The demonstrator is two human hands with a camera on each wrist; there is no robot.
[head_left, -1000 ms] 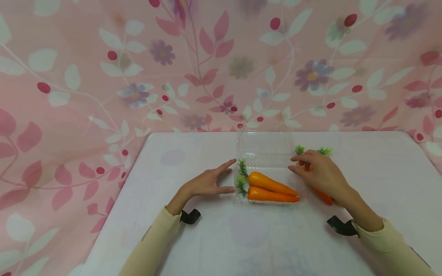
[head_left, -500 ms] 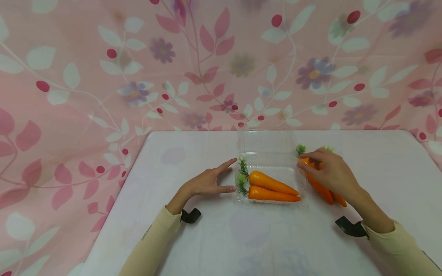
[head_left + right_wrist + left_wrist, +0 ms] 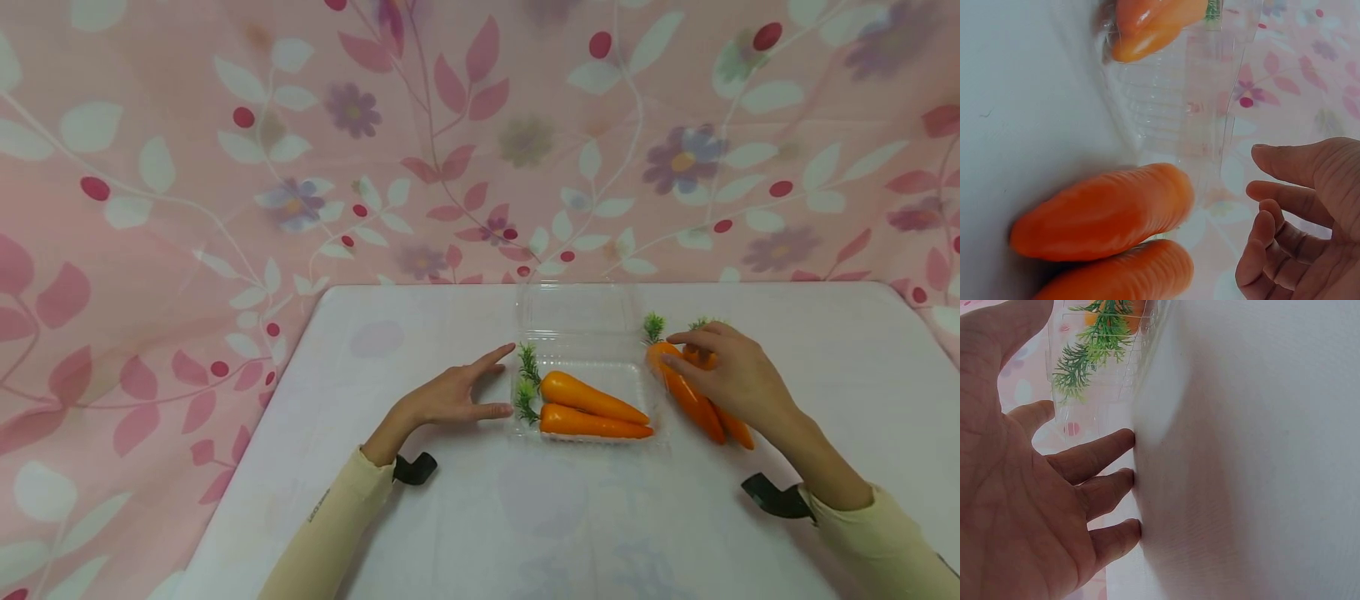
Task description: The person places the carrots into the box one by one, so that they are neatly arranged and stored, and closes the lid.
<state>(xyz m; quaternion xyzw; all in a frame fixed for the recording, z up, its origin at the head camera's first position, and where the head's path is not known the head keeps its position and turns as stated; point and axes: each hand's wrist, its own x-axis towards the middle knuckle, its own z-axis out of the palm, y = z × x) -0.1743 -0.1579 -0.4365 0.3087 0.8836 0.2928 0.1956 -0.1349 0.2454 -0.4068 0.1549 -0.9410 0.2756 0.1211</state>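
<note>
A clear plastic clamshell box (image 3: 585, 350) stands with its lid folded back. Two orange carrots lie side by side in it, an upper carrot (image 3: 588, 396) and a lower carrot (image 3: 592, 422), green tops to the left. My left hand (image 3: 450, 396) is spread along the box's left side; in the left wrist view several fingertips rest on the table. Just right of the box lie two more carrots, the nearer carrot (image 3: 690, 396) and another carrot (image 3: 733, 427) partly covered by my right hand (image 3: 731, 371). That hand hovers over them, fingers loosely bent; the right wrist view shows nothing in its grasp.
Everything lies on a white-covered table (image 3: 450, 517). Behind it hangs a pink floral cloth (image 3: 480, 125), close to the table's back edge. A black wrist mount sits on each forearm.
My right hand has shifted right, away from the box, uncovering more of the two carrots beneath it. My left hand and the carrots in the box stay put.
</note>
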